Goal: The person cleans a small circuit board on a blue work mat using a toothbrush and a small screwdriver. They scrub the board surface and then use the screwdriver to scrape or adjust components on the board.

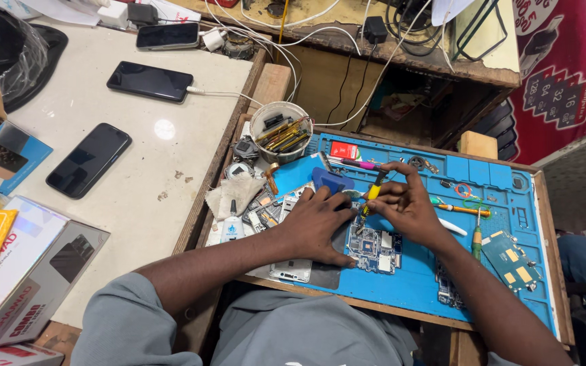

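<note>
The circuit board (373, 248) lies just under both hands; right hand (407, 207) fingers pinch a yellow-handled screwdriver (372, 194), left hand (318, 227) fingers spread flat, steadying the board.

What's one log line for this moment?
left hand: steadies circuit board | right hand: grips yellow screwdriver over it | surface: blue mat

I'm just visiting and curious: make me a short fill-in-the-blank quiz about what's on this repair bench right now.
1. The right hand holds a screwdriver with a ____ and black handle.
2. The left hand presses down beside a circuit board lying on a ____ work mat.
3. The round tub behind the mat holds ____.

Missing words: yellow; blue; tools
</note>
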